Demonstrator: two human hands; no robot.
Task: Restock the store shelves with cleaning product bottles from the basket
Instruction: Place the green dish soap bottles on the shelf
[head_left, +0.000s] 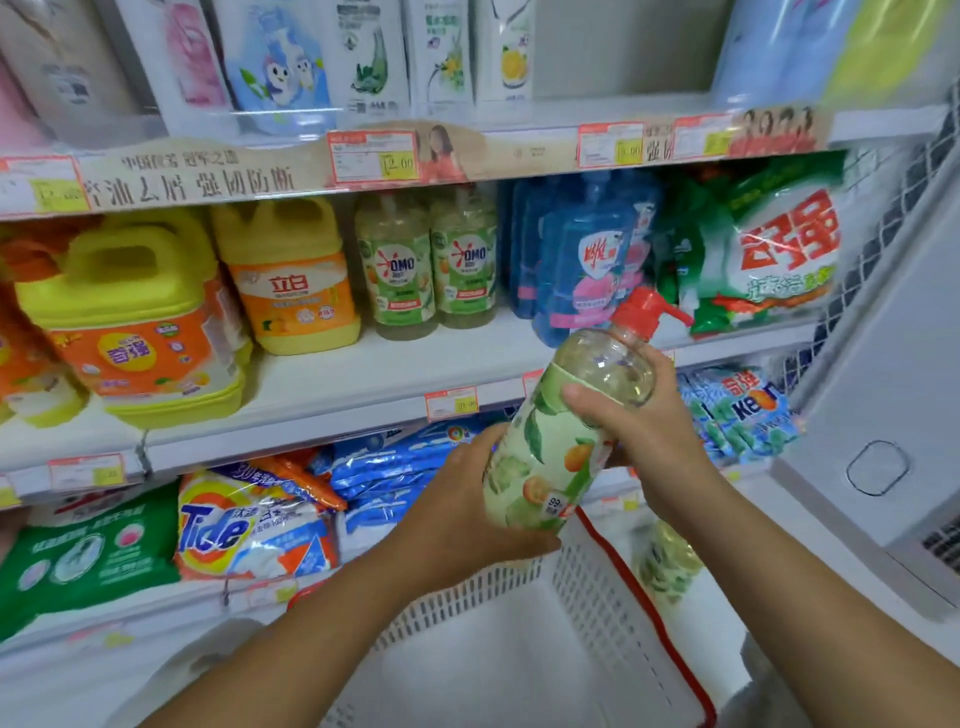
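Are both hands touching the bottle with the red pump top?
Touching. The head view shows the left hand cupping the lower end of the bottle and the right hand curled round its upper half.

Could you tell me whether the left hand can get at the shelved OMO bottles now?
Probably not yet: the left hand grips the pump bottle low down, though nothing blocks the OMO bottles.

Both forearms (311, 623) are bare along all of their visible length, uncovered from the lower edge of the view up to the wrists. The left hand (457, 499) and right hand (644, 415) are bare as well, the fingers (662, 366) plain.
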